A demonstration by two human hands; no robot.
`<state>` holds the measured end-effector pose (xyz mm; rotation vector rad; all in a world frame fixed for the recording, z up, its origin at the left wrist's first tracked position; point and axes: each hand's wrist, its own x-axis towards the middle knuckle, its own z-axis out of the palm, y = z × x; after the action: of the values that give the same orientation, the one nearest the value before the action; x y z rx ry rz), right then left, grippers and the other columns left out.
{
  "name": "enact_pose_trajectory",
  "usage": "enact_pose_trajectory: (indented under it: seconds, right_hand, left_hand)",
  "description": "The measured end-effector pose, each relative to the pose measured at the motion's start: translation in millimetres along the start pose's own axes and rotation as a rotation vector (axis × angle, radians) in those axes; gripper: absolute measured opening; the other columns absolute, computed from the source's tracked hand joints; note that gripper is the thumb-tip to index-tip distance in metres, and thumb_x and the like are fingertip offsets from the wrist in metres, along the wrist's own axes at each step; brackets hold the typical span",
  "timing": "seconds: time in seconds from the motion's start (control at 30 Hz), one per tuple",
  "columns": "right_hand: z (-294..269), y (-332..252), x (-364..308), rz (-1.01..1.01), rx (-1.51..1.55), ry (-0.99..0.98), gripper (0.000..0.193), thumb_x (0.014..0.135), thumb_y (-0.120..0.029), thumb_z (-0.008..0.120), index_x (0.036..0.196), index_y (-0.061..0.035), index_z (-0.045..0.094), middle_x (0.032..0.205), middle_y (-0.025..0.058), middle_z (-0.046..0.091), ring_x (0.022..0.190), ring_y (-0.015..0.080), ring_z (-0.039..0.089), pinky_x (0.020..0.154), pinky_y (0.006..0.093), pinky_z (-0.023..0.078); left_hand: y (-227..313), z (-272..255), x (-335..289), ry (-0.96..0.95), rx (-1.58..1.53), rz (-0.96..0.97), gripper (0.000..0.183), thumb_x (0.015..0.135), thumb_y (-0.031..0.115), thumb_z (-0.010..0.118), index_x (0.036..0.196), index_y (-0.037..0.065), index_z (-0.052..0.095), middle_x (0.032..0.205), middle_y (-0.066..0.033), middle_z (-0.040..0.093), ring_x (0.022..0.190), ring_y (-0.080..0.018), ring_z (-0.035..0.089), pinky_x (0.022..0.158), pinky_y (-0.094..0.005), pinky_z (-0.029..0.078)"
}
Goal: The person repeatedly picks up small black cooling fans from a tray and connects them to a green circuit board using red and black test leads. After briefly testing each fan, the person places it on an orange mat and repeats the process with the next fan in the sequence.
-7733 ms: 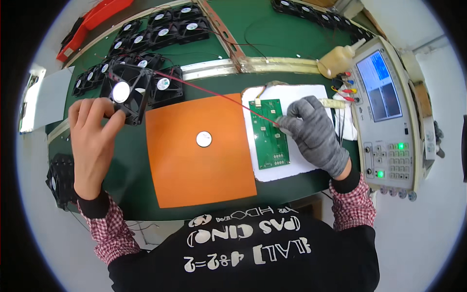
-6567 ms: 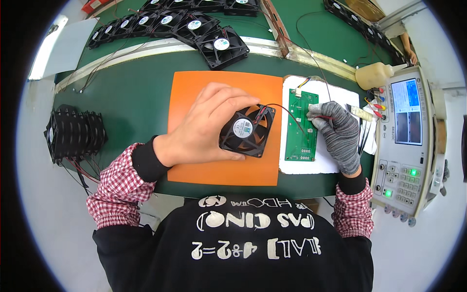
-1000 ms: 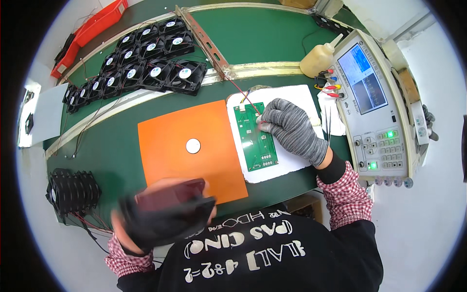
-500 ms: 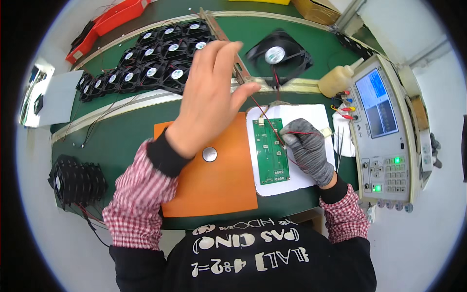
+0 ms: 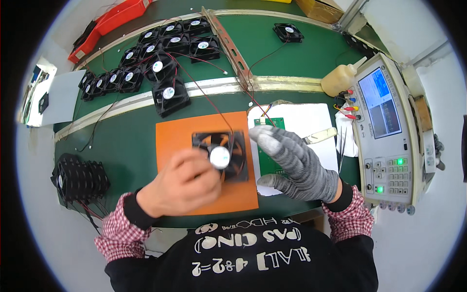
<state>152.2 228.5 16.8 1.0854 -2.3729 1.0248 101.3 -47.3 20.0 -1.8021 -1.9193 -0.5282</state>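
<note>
My left hand [image 5: 184, 187], bare and smeared by motion, has curled fingers at the lower left of a black cooling fan [image 5: 237, 158]. I cannot make out whether it grips the fan, which lies on an orange mat [image 5: 170, 141] with its round white label up. Over a green circuit board [image 5: 265, 160] on a white sheet hovers my right hand [image 5: 301, 160] in a grey striped glove, fingers stretched out and thumb apart. A red-black wire [image 5: 262, 107] runs toward the board from a lone fan [image 5: 288, 32] on the far right; its end is hidden.
Several fans [image 5: 129, 78] stand in rows on the back left, beyond a pale rail [image 5: 287, 83]. One fan [image 5: 170, 96] overhangs it. A stack of fans [image 5: 80, 179] sits left. On the right are a test instrument [image 5: 379, 126], a squeeze bottle [image 5: 339, 80] and tweezers [image 5: 343, 143].
My left hand has come down to the mat, where a fan now lies. The fan that was blurred in the air rests far right. My right hand has opened from its pinch on the wire.
</note>
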Motion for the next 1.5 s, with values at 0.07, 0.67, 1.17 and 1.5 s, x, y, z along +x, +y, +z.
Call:
enact_pose_trajectory:
  seconds: [0.07,0.67,1.17,1.5]
  right_hand:
    - [8.5,1.5,-3.1,0.012,-0.030,-0.074,0.063,0.081,-0.013,0.066,0.140,-0.0060,0.047,0.134,0.0172,0.053,0.123,0.0379,0.053,0.103,0.0435,0.043]
    - [-1.1,32.0,-28.0,0.717,0.241,0.148,0.010,0.080,-0.006,0.073,0.089,-0.0031,0.071,0.083,0.0095,0.062,0.079,0.0241,0.063,0.072,0.0344,0.051]
    - [9.9,44.9,-40.9,0.587,0.066,0.153,0.017,0.073,-0.002,0.078,0.088,-0.0014,0.071,0.088,0.0063,0.061,0.085,0.0202,0.063,0.080,0.0309,0.053]
    - [10.9,50.6,-47.2,0.565,0.017,0.143,0.019,0.070,0.000,0.078,0.088,-0.0025,0.070,0.089,0.0071,0.061,0.088,0.0218,0.062,0.081,0.0327,0.053]
  left_hand:
    - [21.5,-5.2,-17.4,0.044,-0.169,0.066,0.014,0.070,0.009,0.068,0.082,0.008,0.061,0.095,-0.0039,0.052,0.096,-0.0235,0.056,0.086,-0.0412,0.054]
    - [12.9,23.8,-33.6,0.137,0.123,-0.348,0.028,0.062,0.001,0.077,0.086,0.004,0.062,0.096,-0.0095,0.052,0.094,-0.0292,0.053,0.079,-0.0415,0.044]
    - [-1.6,34.0,7.4,-0.129,-0.137,-0.596,0.090,0.061,0.035,0.087,0.131,-0.005,0.047,0.119,-0.0190,0.052,0.104,-0.0353,0.049,0.093,-0.0451,0.039]
    - [23.3,-40.3,10.9,0.233,-1.363,-0.543,0.059,0.084,0.041,0.072,0.115,-0.006,0.056,0.101,-0.0190,0.063,0.081,-0.0315,0.065,0.077,-0.0377,0.052]
